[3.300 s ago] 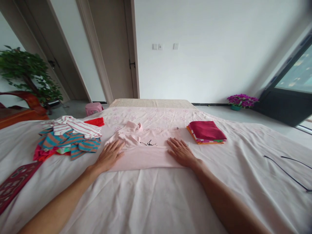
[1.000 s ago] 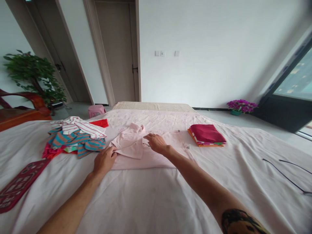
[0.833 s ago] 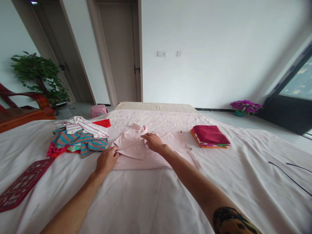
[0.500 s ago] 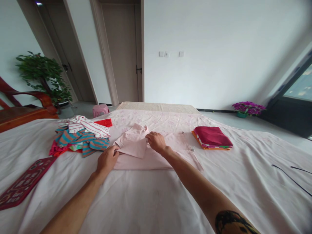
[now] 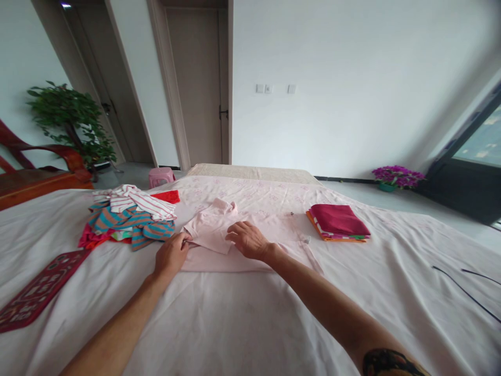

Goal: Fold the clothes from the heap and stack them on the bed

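1. Left hand: thumb and fingers pinched on the pink shirt, at its left edge;
2. Right hand: loosely curled over the middle; any hold cannot be told;
3. Shirt: long axis left-right, extending rightward from the pinch; folded stack beyond its right end.

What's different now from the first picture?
The right hand moved left to the middle of the shirt. The left hand, flat before, now grips the shirt's left edge. The sleeve is spread toward the person. The clothes pile and folded stack stayed put.
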The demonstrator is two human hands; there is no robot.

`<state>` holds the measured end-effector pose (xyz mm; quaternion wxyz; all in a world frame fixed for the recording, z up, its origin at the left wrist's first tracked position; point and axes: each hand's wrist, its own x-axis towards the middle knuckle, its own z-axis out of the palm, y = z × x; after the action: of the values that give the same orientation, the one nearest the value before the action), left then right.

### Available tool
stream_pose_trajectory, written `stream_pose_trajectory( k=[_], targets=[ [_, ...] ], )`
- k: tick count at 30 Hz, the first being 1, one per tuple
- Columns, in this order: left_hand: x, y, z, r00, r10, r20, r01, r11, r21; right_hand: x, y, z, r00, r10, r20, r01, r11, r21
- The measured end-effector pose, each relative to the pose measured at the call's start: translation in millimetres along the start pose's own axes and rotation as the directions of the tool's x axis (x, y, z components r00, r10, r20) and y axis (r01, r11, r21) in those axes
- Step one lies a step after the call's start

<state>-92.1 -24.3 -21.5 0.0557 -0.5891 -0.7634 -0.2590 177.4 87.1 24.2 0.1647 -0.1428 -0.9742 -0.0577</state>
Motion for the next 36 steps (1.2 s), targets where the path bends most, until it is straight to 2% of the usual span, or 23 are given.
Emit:
stream_pose_trajectory(
  k=[2,5,7,12,15,17,19,23,25,28,32,34,36],
  targets=[
    [0.2,-0.2,-0.3,1.000,0.005,-0.002,-0.005,1.000,-0.007,5.2,-6.4,2.5,0.998,-0.056,0.020,0.056,0.998,-0.016],
    [0.5,-0.3,-1.3,1.000,0.014,-0.002,-0.014,1.000,-0.022,10.5,-12.1,2.9,1.000,0.008,0.026,-0.007,1.000,-0.012],
    [0.5,-0.5,-1.8,1.000,0.024,-0.008,-0.024,0.999,-0.027,10.2,-14.7,-1.7,0.999,0.034,0.014,-0.035,0.998,0.046],
    [0.0,-1.0,-3.0,0.999,0.040,-0.001,-0.040,0.998,-0.041,0.4,-20.5,-16.2,0.996,-0.058,0.069,0.046,0.986,0.163],
    [-0.7,-0.7,-4.4,0.999,0.042,0.013,-0.042,0.998,-0.048,-3.1,-21.4,-15.5,0.996,0.040,0.079,-0.049,0.991,0.124],
    [-1.1,-0.1,-5.5,0.999,0.048,0.009,-0.048,0.998,-0.027,-3.4,-20.3,-11.6,0.991,0.133,0.018,-0.134,0.986,0.102],
    [-1.6,0.9,-6.5,0.998,0.058,0.005,-0.058,0.998,0.019,-3.0,-18.5,-7.2,0.987,0.159,-0.030,-0.155,0.983,0.096],
    [-2.1,2.9,-7.5,0.998,0.068,0.012,-0.069,0.989,0.134,-4.0,-14.6,-1.6,0.984,0.168,0.061,-0.172,0.982,0.080],
    [-2.3,4.1,-7.6,0.997,0.073,0.010,-0.074,0.980,0.184,-5.5,-11.7,-2.0,0.966,0.234,0.110,-0.242,0.968,0.069],
    [-3.0,6.8,-7.7,0.996,0.085,-0.013,-0.079,0.964,0.255,-9.9,-3.8,-6.9,0.925,0.366,0.099,-0.372,0.927,0.052],
    [-4.8,11.1,-8.1,0.995,0.089,-0.051,-0.068,0.943,0.325,-24.0,13.0,-16.8,0.829,0.555,0.072,-0.556,0.831,-0.019],
    [-5.6,12.0,-8.2,0.994,0.099,-0.041,-0.078,0.932,0.353,-35.1,21.5,-20.7,0.789,0.608,0.088,-0.606,0.794,-0.052],
    [-5.9,12.0,-8.3,0.994,0.103,-0.030,-0.084,0.921,0.381,-47.5,28.7,-23.3,0.772,0.624,0.121,-0.621,0.781,-0.062]
  ],
)
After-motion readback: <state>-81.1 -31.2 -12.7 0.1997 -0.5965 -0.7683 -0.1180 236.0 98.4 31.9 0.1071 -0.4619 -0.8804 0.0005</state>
